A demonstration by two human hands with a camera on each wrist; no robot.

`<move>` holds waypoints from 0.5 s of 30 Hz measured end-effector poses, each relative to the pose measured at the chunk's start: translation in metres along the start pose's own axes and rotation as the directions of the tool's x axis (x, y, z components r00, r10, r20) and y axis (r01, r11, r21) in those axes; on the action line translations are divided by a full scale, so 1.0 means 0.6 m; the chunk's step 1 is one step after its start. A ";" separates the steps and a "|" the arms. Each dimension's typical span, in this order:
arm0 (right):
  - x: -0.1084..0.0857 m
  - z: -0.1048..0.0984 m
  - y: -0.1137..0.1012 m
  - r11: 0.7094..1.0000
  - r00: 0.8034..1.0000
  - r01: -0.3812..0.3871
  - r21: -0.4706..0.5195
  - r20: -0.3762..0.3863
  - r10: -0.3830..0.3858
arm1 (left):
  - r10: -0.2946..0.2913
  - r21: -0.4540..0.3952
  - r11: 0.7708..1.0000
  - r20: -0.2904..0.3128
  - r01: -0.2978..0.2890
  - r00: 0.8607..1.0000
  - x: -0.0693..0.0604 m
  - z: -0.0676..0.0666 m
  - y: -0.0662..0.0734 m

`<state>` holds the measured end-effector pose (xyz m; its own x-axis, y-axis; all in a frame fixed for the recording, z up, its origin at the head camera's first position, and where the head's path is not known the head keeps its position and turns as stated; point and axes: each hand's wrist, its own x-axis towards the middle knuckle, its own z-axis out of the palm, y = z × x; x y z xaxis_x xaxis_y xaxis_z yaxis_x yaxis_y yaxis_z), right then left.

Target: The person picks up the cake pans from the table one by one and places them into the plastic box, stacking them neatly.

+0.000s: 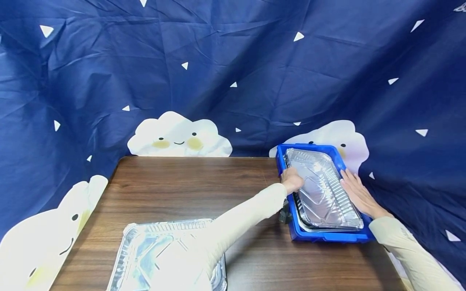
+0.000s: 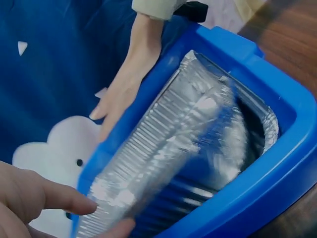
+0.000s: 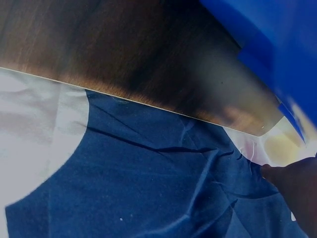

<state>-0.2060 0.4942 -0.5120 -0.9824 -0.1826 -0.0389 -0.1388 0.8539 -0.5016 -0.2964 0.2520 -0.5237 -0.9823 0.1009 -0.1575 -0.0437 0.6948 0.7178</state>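
Observation:
A blue bin [image 1: 342,237] on the right of the table holds foil trays; the top foil tray [image 1: 320,190] lies tilted in it. My left hand [image 1: 292,180] is at that tray's left edge; in the left wrist view, the thumb and a finger of the left hand [image 2: 44,206] pinch the foil tray [image 2: 148,144] near its corner. My right hand [image 1: 361,195] rests with straight fingers along the bin's right rim, and the left wrist view shows the right hand [image 2: 126,82] flat beside the blue bin [image 2: 292,104]. Only part of the right hand [image 3: 294,186] shows in the right wrist view.
Another foil tray [image 1: 138,254] lies at the table's front left, partly under my left sleeve. A small dark object [image 1: 285,212] stands against the bin's left side. Behind the wooden table [image 1: 189,182] hangs a blue cloth [image 1: 218,81] with white clouds.

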 end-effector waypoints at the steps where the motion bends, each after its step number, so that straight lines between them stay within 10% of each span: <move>1: 0.000 0.000 -0.001 1.000 1.000 0.003 0.001 -0.004 -0.003 | 0.014 0.020 1.000 0.003 -0.014 1.000 0.002 -0.001 0.000; 5: -0.001 -0.001 -0.004 1.000 1.000 0.012 0.011 -0.012 -0.011 | 0.109 0.036 0.993 0.020 -0.110 0.994 0.092 0.083 -0.042; 15: 0.001 0.001 -0.002 1.000 1.000 0.006 -0.002 -0.007 -0.006 | 0.131 -0.066 0.990 0.052 -0.128 0.990 0.038 0.009 -0.044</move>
<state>-0.2063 0.4930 -0.5117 -0.9824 -0.1842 -0.0302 -0.1448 0.8540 -0.4998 -0.3166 0.2397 -0.5501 -0.9688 0.2283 -0.0969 0.0705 0.6280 0.7750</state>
